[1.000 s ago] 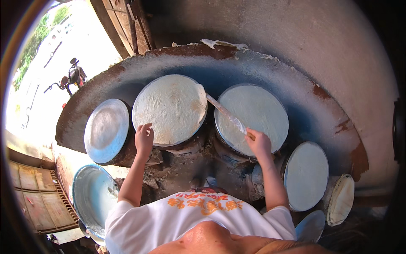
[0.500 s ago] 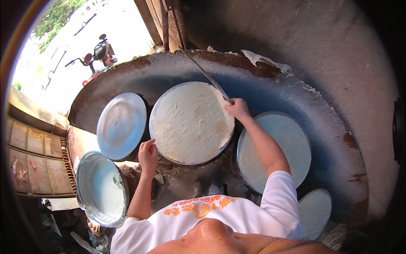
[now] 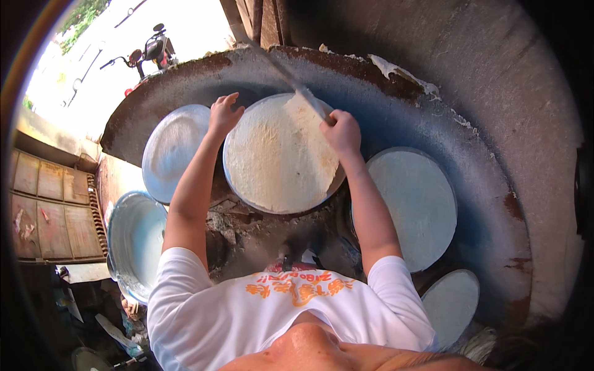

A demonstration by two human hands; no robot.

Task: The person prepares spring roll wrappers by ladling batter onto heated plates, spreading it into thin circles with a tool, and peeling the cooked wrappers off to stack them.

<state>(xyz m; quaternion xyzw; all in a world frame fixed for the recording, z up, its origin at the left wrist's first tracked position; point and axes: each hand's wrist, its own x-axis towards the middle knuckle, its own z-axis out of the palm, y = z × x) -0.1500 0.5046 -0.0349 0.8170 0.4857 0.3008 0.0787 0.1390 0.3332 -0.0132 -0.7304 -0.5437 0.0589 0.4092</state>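
My right hand (image 3: 342,133) is closed around the near end of a long, thin, flat scraper (image 3: 278,69). The scraper slants away to the far left, across the far right rim of a round griddle. A thin pale pancake (image 3: 272,157) with browned patches covers most of this griddle (image 3: 335,183). Along its right side the pancake's edge stands in from the rim, and by the scraper it looks loosened. Beside the griddle's far left rim, my left hand (image 3: 226,115) is open and holds nothing, its fingers stretched out.
To the left stand another round griddle (image 3: 176,151) and a blue-white basin (image 3: 137,241). Two pale round griddles, a large one (image 3: 408,210) and a smaller one (image 3: 453,308), are at my right. A curved, crusted wall (image 3: 445,142) rims the far side. Beyond it stands a parked motorbike (image 3: 151,52).
My left hand has moved from the near left rim to the far left. The scraper has shifted leftward over the griddle, and the pancake's right edge has drawn in from the rim.
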